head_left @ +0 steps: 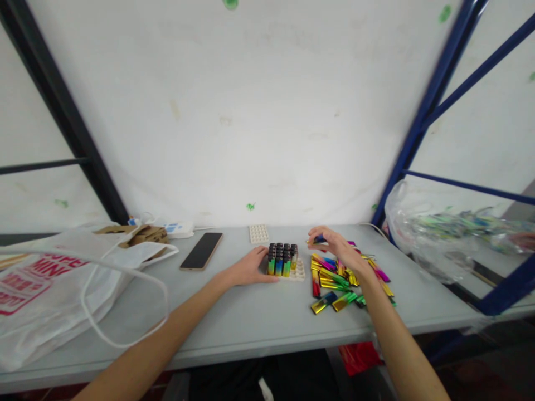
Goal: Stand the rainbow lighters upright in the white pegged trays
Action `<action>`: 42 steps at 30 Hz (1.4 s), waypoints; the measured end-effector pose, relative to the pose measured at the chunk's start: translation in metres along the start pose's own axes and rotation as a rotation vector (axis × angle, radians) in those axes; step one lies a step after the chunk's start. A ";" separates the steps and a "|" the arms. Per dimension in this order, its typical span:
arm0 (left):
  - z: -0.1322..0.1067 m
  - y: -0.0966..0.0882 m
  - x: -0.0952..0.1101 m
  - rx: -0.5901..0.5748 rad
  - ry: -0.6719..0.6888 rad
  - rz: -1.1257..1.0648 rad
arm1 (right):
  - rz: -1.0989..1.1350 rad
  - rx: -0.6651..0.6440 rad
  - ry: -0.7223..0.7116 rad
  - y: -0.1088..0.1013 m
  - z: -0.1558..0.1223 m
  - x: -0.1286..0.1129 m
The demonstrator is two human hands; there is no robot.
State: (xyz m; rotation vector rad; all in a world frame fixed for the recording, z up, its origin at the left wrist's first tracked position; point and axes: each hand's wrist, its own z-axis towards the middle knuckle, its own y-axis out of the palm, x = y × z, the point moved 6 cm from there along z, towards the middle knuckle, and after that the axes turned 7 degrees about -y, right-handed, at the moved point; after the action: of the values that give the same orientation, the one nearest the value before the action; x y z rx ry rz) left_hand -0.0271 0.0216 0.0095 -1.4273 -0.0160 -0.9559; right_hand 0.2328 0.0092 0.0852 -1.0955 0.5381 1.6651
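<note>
My left hand (249,268) rests on the desk and steadies a small white tray (297,272) at its left side, thumb along the front edge and fingers behind. Rows of what look like lighters (279,262), with black tops and shiny green, blue and gold bodies, stand upright in it; holes show at its right side. To the right, my right hand (330,243) is raised over a loose pile of shiny multicoloured lighters (334,278). A dark and gold piece, apparently one lighter (318,239), is pinched in its fingertips.
A second white holed tray (258,234) lies by the wall. On the left are a phone (202,252), a cardboard piece (144,236) and a white plastic bag (75,284). A clear bag (434,234) of colourful pieces sits beyond the blue frame (418,133), with another person's hand (524,240) beside it.
</note>
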 end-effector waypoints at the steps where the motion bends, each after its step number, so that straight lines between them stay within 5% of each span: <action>1: 0.000 0.000 0.000 0.003 0.002 -0.003 | 0.099 0.054 0.000 0.000 0.004 0.006; 5: 0.000 -0.001 0.000 0.017 0.002 -0.015 | 0.297 0.236 0.069 0.005 0.014 0.028; 12: 0.000 0.000 0.001 -0.009 -0.002 0.007 | 0.335 0.315 0.290 0.013 0.009 0.046; 23: -0.001 -0.003 0.006 0.001 0.011 0.003 | 0.331 0.248 0.239 0.033 0.007 0.046; 42: 0.001 -0.001 0.002 -0.017 0.001 0.026 | 0.068 0.246 0.193 0.032 0.005 0.041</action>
State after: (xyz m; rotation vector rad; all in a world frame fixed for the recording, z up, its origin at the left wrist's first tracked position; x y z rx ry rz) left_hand -0.0258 0.0210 0.0112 -1.4395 0.0113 -0.9377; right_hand 0.1994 0.0226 0.0473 -1.0703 0.8898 1.5114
